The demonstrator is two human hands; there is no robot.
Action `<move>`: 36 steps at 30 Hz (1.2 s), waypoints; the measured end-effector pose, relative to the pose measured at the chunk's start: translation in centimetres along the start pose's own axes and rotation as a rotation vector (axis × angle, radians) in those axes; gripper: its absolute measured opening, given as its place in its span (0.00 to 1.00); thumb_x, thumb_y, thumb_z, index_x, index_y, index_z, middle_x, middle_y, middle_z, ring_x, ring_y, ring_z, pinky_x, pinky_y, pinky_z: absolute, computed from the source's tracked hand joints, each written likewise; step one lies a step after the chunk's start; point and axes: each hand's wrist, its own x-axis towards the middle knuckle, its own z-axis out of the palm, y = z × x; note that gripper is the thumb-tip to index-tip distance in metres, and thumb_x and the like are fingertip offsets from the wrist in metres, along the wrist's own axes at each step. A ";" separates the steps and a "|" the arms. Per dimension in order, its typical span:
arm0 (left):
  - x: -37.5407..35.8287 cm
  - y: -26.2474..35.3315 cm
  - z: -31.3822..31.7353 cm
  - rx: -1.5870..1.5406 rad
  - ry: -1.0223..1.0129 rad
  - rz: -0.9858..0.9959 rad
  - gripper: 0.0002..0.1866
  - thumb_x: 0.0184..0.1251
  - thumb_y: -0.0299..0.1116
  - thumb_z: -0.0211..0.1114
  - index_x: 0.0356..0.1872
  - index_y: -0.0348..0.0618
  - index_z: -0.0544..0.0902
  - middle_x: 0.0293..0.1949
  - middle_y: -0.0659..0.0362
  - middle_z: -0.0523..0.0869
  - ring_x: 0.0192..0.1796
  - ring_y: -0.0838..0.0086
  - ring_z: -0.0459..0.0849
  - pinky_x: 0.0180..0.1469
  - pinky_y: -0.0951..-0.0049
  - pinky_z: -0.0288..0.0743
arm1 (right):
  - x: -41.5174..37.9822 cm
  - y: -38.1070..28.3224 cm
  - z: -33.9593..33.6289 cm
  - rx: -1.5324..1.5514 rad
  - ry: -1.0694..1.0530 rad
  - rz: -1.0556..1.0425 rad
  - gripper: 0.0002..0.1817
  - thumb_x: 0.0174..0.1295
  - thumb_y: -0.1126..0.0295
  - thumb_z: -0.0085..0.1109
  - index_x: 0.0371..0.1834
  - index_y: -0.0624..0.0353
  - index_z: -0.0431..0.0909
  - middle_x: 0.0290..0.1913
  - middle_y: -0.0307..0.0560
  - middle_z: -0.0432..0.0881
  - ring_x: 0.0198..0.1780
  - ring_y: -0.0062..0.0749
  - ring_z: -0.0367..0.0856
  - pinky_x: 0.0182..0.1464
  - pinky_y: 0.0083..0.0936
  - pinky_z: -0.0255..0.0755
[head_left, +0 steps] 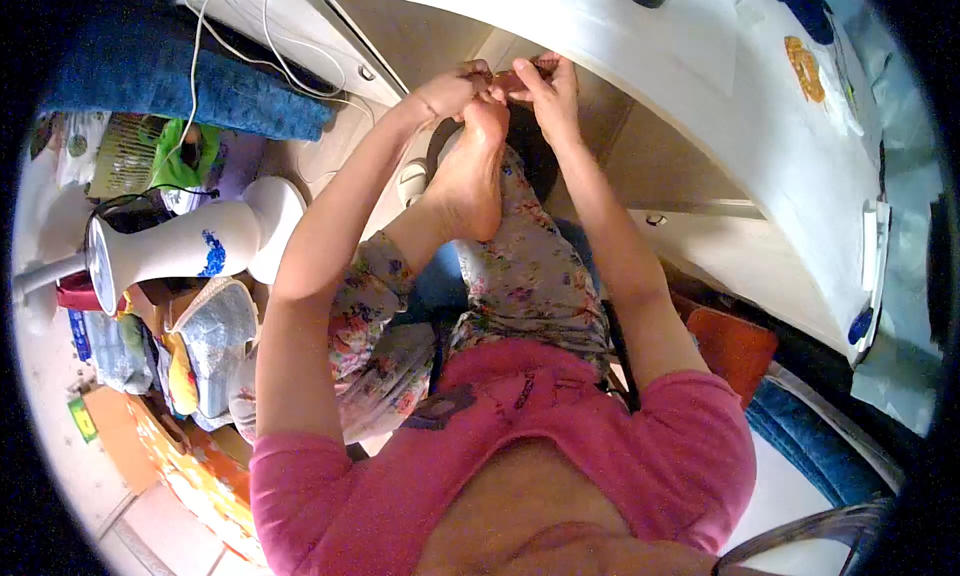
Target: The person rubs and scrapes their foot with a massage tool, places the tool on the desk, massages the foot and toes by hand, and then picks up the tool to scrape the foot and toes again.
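Note:
A bare foot (470, 166) is raised and rests across the other leg, which is in flowered trousers (515, 266). My left hand (452, 91) is closed at the toes, with its fingers curled; what lies inside them is hidden. On the other side of the toes, my right hand (550, 96) pinches a small reddish-brown object (513, 80) between thumb and fingers. Its kind is too small to make out. The two hands are close together, just under the edge of the white desk (600, 36).
A scratching-post-like white stand (190, 238) with a blue patch lies at the left. Near it are a blue cushion (190, 86), white cables (197, 46), cloths and an orange patterned box (190, 471). A red-brown panel (735, 351) stands at the right.

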 end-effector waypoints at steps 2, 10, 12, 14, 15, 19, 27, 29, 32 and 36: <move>1.1 -2.8 0.9 -0.274 0.041 0.088 0.11 0.59 0.33 0.46 0.37 0.40 0.72 0.30 0.60 0.78 0.29 0.78 0.75 0.22 0.80 0.68 | 1.3 2.0 -0.5 -0.122 -0.046 -0.125 0.15 0.50 0.73 0.59 0.33 0.62 0.61 0.31 0.44 0.68 0.31 0.24 0.74 0.25 0.16 0.74; -0.3 -2.1 1.7 -0.427 0.094 0.058 0.09 0.61 0.33 0.46 0.28 0.41 0.74 0.26 0.62 0.76 0.26 0.80 0.72 0.24 0.80 0.66 | -0.8 1.0 -0.4 -0.107 -0.178 -0.192 0.18 0.43 0.79 0.60 0.32 0.58 0.59 0.32 0.39 0.65 0.33 0.18 0.64 0.34 0.15 0.62; -0.7 -0.7 2.0 -0.401 0.067 0.038 0.08 0.62 0.32 0.43 0.31 0.43 0.71 0.26 0.62 0.76 0.26 0.81 0.72 0.22 0.82 0.65 | -0.3 0.8 -0.3 -0.299 -0.087 -0.259 0.18 0.43 0.79 0.61 0.31 0.59 0.59 0.31 0.39 0.65 0.32 0.19 0.64 0.33 0.15 0.62; -0.3 -0.8 2.2 -0.463 0.032 0.047 0.08 0.63 0.32 0.41 0.34 0.43 0.69 0.27 0.62 0.76 0.26 0.81 0.72 0.21 0.83 0.65 | -0.4 0.0 0.4 -0.267 -0.018 -0.165 0.18 0.43 0.78 0.60 0.31 0.59 0.59 0.31 0.39 0.65 0.32 0.20 0.64 0.33 0.16 0.63; -0.1 -1.5 2.6 -0.479 0.065 0.054 0.08 0.63 0.32 0.41 0.34 0.43 0.69 0.27 0.62 0.76 0.27 0.80 0.72 0.21 0.83 0.65 | 0.1 1.7 -0.2 -0.355 0.014 -0.242 0.17 0.44 0.78 0.60 0.31 0.59 0.59 0.31 0.40 0.65 0.32 0.20 0.64 0.33 0.17 0.63; 1.3 -2.9 3.2 -0.529 0.072 0.209 0.07 0.61 0.29 0.42 0.35 0.43 0.69 0.26 0.61 0.75 0.26 0.79 0.72 0.21 0.81 0.66 | -1.0 1.8 -2.6 -0.385 -0.139 -0.147 0.15 0.45 0.78 0.57 0.31 0.59 0.60 0.32 0.39 0.65 0.33 0.21 0.66 0.35 0.17 0.66; -0.9 -0.3 1.9 -0.422 0.023 0.078 0.07 0.62 0.29 0.39 0.33 0.44 0.68 0.28 0.61 0.74 0.25 0.81 0.71 0.19 0.84 0.65 | -0.9 3.4 -1.4 -0.419 0.154 -0.234 0.13 0.43 0.77 0.57 0.29 0.59 0.62 0.27 0.40 0.66 0.29 0.20 0.66 0.29 0.16 0.64; -0.5 -0.7 1.9 -0.504 0.028 0.172 0.07 0.63 0.29 0.40 0.33 0.44 0.68 0.28 0.62 0.74 0.26 0.81 0.72 0.20 0.84 0.65 | -0.4 2.7 -2.0 -0.395 0.108 -0.140 0.14 0.43 0.77 0.59 0.28 0.59 0.62 0.26 0.40 0.66 0.28 0.20 0.65 0.30 0.17 0.64; -0.1 -1.4 2.9 -0.560 0.038 0.191 0.06 0.62 0.29 0.40 0.34 0.43 0.68 0.27 0.62 0.74 0.26 0.81 0.72 0.21 0.84 0.65 | 0.6 3.4 -2.0 -0.504 0.206 -0.193 0.17 0.42 0.74 0.63 0.29 0.60 0.62 0.26 0.40 0.66 0.27 0.21 0.66 0.27 0.18 0.64; -0.7 -1.8 2.7 -0.496 0.052 0.183 0.07 0.62 0.29 0.40 0.33 0.43 0.68 0.28 0.60 0.75 0.25 0.80 0.72 0.20 0.83 0.65 | -0.6 3.4 -1.2 -0.472 0.237 -0.163 0.18 0.43 0.72 0.63 0.27 0.59 0.60 0.26 0.40 0.65 0.26 0.20 0.65 0.23 0.16 0.63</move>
